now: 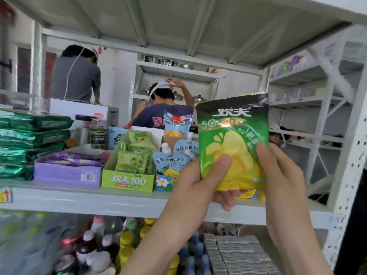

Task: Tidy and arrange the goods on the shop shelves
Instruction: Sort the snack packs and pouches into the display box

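- A white metal shelf (79,197) runs across in front of you, with goods on its left and middle.
- You hold the green snack bag (232,135) upright in the air before the shelf's right end. Your left hand (198,185) pinches its lower left corner and your right hand (282,175) its right edge, thumbs in front.
- Keep the label facing out and set it down level, probably near the same-branded goods.
- The green carton (127,181) holds pale green packets (133,161) standing up; the purple box (67,173) holds purple packets.

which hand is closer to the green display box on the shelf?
Left. The left hand grips the chip bag just right of the green display box; the right hand holds the bag's far side, farther right.
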`<state>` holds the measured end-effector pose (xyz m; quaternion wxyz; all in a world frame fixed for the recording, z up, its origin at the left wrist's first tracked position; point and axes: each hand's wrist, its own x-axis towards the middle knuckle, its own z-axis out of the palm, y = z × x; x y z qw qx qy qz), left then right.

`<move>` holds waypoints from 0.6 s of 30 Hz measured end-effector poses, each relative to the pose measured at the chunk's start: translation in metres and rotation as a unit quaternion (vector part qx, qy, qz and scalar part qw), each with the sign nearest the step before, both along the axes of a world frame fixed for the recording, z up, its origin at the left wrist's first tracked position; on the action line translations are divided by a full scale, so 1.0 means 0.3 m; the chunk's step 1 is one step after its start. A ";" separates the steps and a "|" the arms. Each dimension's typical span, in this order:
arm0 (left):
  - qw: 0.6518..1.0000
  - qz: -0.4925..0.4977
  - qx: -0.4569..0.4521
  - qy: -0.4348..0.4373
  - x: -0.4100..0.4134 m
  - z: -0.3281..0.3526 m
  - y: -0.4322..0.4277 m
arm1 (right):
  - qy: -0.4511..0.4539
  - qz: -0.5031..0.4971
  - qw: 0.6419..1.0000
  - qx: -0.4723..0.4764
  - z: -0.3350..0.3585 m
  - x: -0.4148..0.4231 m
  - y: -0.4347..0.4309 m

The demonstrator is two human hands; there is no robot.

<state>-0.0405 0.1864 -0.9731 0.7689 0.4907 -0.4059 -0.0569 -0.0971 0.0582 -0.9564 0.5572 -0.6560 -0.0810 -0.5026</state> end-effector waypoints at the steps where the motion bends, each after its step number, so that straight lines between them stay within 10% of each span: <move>1: 1.000 0.001 0.000 0.009 0.001 -0.004 0.000 | -0.008 -0.011 1.000 0.002 0.016 0.015 -0.018; 18: 0.997 0.012 0.052 0.050 0.052 -0.024 0.030 | 0.080 -0.248 0.958 0.121 -0.096 0.196 -0.449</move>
